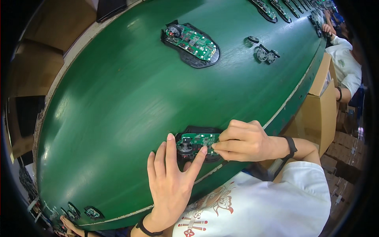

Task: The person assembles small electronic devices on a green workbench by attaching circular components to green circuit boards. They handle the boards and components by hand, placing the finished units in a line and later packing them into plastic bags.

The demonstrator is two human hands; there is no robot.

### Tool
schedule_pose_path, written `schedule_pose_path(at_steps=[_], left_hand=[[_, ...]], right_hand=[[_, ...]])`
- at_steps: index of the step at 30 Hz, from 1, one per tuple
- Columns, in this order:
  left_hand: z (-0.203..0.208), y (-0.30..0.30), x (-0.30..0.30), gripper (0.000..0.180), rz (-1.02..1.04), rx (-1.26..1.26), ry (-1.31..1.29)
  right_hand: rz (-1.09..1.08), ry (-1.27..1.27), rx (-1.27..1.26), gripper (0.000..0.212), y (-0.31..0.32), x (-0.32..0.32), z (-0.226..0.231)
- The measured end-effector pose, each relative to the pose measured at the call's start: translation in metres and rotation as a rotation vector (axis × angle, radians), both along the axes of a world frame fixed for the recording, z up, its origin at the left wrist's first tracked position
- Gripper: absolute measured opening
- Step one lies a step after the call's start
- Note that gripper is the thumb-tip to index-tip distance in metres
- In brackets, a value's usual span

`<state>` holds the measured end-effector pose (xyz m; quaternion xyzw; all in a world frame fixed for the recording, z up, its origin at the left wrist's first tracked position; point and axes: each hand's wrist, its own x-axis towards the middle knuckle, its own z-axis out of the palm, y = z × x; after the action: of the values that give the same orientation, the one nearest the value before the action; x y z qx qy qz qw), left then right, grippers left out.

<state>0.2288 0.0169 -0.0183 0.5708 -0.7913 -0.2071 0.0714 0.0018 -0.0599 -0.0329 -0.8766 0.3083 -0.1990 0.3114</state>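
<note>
A black computer mouse base [193, 129] lies near the table's front edge, with a green circuit board [199, 139] and a dark scroll wheel [184, 148] on it. My left hand [171, 183] is open with its fingers spread; the index fingertip is at the base's left end and the thumb rests on the board. Closed in a pinch, my right hand [248, 143] is at the board's right end. Its fingers cover that end, and whatever is between them is hidden.
Farther off lies another mouse base [201, 63] with its board. Loose scroll wheels [265, 55] lie at the right. Several more bases [263, 11] line the far end. A cardboard box [316, 114] stands beside the table near a co-worker [345, 59]. Another person's hand [70, 226] is at lower left.
</note>
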Motion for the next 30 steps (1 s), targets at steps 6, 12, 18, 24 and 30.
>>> schedule_pose_path(at_steps=[6,12,18,24,30], left_hand=[[0.001,-0.003,0.001,0.058,-0.003,0.023,0.004],[0.001,-0.005,0.0,0.056,-0.005,0.021,0.035],[-0.002,-0.008,-0.001,0.057,-0.013,0.066,0.091],[-0.006,0.018,0.009,0.08,0.026,0.016,-0.007],[-0.005,0.047,0.072,0.065,0.266,-0.008,-0.135]], right_hand=[[-0.082,-0.002,0.04,0.021,0.003,-0.012,-0.001],[0.01,0.068,-0.115,0.036,0.003,-0.01,0.007],[0.141,0.241,-0.287,0.039,-0.002,-0.013,0.016],[0.334,0.351,-0.227,0.049,-0.013,-0.024,0.028],[0.324,0.419,-0.275,0.056,-0.029,-0.006,0.018]])
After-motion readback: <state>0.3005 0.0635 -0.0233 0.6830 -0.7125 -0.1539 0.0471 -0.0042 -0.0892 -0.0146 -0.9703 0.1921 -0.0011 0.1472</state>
